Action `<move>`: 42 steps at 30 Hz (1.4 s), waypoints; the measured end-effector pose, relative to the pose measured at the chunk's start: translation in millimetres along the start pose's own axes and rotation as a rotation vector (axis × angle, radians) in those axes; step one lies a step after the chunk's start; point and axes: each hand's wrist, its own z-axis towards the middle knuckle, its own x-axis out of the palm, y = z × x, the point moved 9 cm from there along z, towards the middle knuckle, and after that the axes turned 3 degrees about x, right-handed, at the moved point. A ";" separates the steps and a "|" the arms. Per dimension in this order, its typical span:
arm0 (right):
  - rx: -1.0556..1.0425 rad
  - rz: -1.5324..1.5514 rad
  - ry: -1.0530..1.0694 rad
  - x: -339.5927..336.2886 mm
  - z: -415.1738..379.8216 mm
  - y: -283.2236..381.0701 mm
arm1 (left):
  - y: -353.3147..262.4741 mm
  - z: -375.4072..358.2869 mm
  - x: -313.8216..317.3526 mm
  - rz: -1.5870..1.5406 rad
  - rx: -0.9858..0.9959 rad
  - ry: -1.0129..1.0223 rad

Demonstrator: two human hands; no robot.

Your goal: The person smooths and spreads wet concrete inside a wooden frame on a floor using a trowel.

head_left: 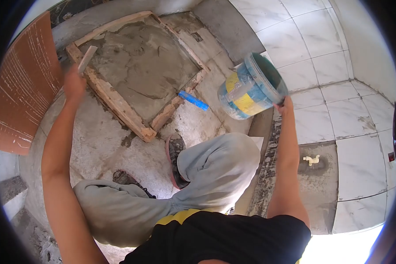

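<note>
My left hand (75,84), slightly blurred, is closed around the lower end of a pale flat wooden strip (88,58). That strip tilts over the left edge of a wooden frame (112,100). Grey wet mortar (138,61) fills the frame, with an uneven, smeared surface. On the other side, my right hand (285,105) grips the rim of a blue, white and yellow plastic bucket (246,90). The bucket is tilted, its mouth facing up and to the right; what lies inside cannot be made out. A short blue bar (193,100) touches the frame's right side.
A brown scratched board (26,83) leans at the left. White marbled tiles (314,35) cover the right wall, where a cream pipe fitting (311,160) sticks out of bare cement. My shoes (176,160) stand on the dusty floor (97,145) just before the frame.
</note>
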 end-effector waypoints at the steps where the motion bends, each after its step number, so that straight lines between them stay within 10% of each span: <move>1: 0.004 0.001 0.002 -1.7 -2.3 -12.9 | 0.5 0.6 -0.7 0.014 -0.010 0.009; 16: 0.163 0.531 0.015 6.6 -8.0 -213.2 | 21.0 10.2 12.5 -0.031 0.120 -0.048; 20: 0.319 0.296 0.046 43.3 -90.5 -204.9 | 28.1 13.4 17.4 -0.010 0.066 -0.021; 24: -0.376 -0.954 0.584 172.4 -163.0 -163.4 | 26.8 14.7 12.8 -0.031 0.008 0.041; 26: -0.950 -0.851 0.632 245.4 -176.8 -156.4 | 22.5 13.8 9.9 -0.092 0.030 0.082; 29: -0.739 -1.135 0.900 327.6 -165.0 -193.5 | 16.6 10.1 3.7 -0.134 0.010 0.111; 31: -0.217 -1.412 1.232 351.4 -184.8 -231.7 | 10.5 8.8 -2.2 -0.180 -0.001 0.095; 34: -0.029 -1.239 1.254 363.4 -233.7 -205.2 | 12.1 13.7 -1.9 -0.198 0.011 0.075; 38: -0.556 -1.515 1.348 363.6 -261.5 -141.9 | 19.2 17.3 14.3 -0.109 0.071 -0.004; 42: -0.550 -1.377 1.290 353.5 -267.7 -117.7 | 18.0 16.8 10.3 -0.134 0.021 -0.012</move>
